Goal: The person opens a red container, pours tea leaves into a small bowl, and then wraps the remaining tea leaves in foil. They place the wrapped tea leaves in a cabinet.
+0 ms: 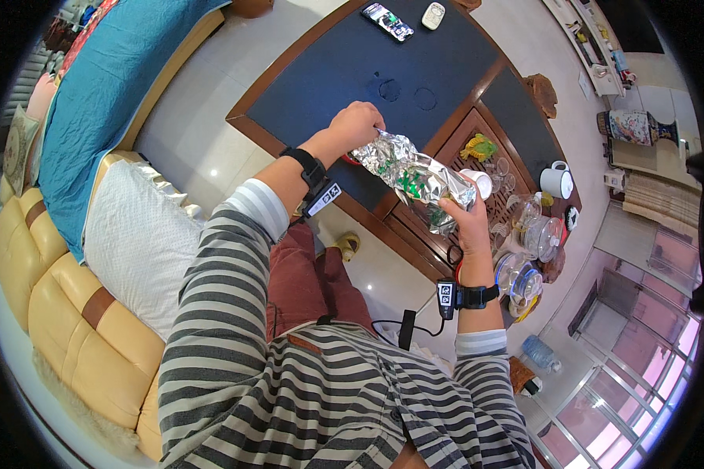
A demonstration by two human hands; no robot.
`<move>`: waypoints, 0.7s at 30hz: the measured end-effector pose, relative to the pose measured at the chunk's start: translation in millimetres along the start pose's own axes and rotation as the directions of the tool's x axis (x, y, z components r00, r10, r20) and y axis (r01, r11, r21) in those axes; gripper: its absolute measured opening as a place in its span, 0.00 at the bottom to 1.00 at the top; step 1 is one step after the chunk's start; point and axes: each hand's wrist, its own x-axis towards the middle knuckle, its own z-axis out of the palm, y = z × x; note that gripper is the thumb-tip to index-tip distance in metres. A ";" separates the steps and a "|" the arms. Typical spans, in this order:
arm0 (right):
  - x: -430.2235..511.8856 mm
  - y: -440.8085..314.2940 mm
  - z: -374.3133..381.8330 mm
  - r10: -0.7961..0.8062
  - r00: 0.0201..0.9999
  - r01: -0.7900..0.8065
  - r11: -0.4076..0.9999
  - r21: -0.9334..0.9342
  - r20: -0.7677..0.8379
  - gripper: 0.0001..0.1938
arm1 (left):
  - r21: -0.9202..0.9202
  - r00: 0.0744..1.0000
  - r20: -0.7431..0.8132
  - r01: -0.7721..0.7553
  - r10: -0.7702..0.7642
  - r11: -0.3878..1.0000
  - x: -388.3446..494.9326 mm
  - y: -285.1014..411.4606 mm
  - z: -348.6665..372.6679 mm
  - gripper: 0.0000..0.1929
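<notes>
A crumpled silver foil packet (410, 176) with green marks is stretched between my hands above the near edge of the tea table (322, 82). My left hand (356, 126) pinches its upper left end with bent fingers. At the lower right end, my right hand (468, 220) grips the foil, the thumb lying on the near face. Whatever may be inside the packet is hidden. Just beyond my right hand, partly covered by the foil, is a white cup (479, 183). A bit of something red shows under the foil near my left hand.
A slatted wooden tea tray (454, 146) carries a yellow-green figurine (479, 148) and small glass cups (503, 170). Glass teapots (542, 237) and a white lidded mug (556, 180) stand at right. A phone (388, 22) lies at the far edge. Left is a cream leather sofa (70, 305).
</notes>
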 end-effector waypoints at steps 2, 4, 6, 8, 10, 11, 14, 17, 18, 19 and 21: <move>-0.5 0.1 -0.6 0.002 1.000 -0.002 1.000 0.008 -0.001 0.30 | -0.173 0.986 0.127 0.127 -0.106 0.977 8.3 -4.2 -7.7 0.09; -0.3 0.4 -1.6 0.002 1.000 -0.002 1.000 -0.001 -0.002 0.30 | -0.252 0.984 0.143 0.139 -0.105 0.958 11.1 -7.4 -10.6 0.07; 0.7 0.8 -2.7 -0.002 1.000 0.002 1.000 -0.029 -0.006 0.30 | -0.271 0.983 0.156 0.138 -0.098 0.953 8.7 -10.0 -10.1 0.10; 1.8 1.1 -3.6 -0.010 1.000 0.009 0.998 -0.068 -0.004 0.30 | -0.228 0.998 0.013 0.061 -0.059 0.972 1.6 -10.9 -7.5 0.13; 2.4 1.3 -4.6 -0.002 1.000 0.001 0.998 -0.061 -0.010 0.29 | -0.076 0.967 -0.253 -0.037 0.017 0.996 -13.1 -8.5 -2.5 0.17; 2.2 1.3 -5.1 0.007 1.000 -0.008 0.999 -0.043 -0.008 0.29 | -0.150 0.945 -0.326 -0.045 -0.006 0.988 -20.7 -8.0 -2.5 0.18; 1.3 1.5 -6.9 0.019 1.000 -0.019 0.999 0.036 -0.020 0.29 | -0.534 0.941 -0.193 0.138 -0.279 0.834 -50.6 -5.7 -2.5 0.18; 1.0 1.7 -9.0 0.038 0.999 -0.037 0.997 0.065 -0.016 0.29 | -0.799 0.868 0.437 0.494 -0.234 0.342 -90.9 4.8 18.1 0.15; 1.1 2.1 -9.3 0.043 0.999 -0.042 0.997 0.059 -0.013 0.30 | -0.765 0.800 0.579 0.600 -0.158 0.235 -100.6 10.7 31.0 0.16; 1.1 2.1 -10.1 0.042 0.999 -0.042 0.997 0.059 -0.004 0.31 | -0.718 0.727 0.685 0.685 -0.046 0.122 -107.0 18.1 46.4 0.17; 1.4 2.4 -10.2 0.032 0.999 -0.031 0.999 0.043 -0.022 0.30 | -0.733 0.750 0.660 0.656 0.044 -0.181 -115.5 27.3 74.4 0.21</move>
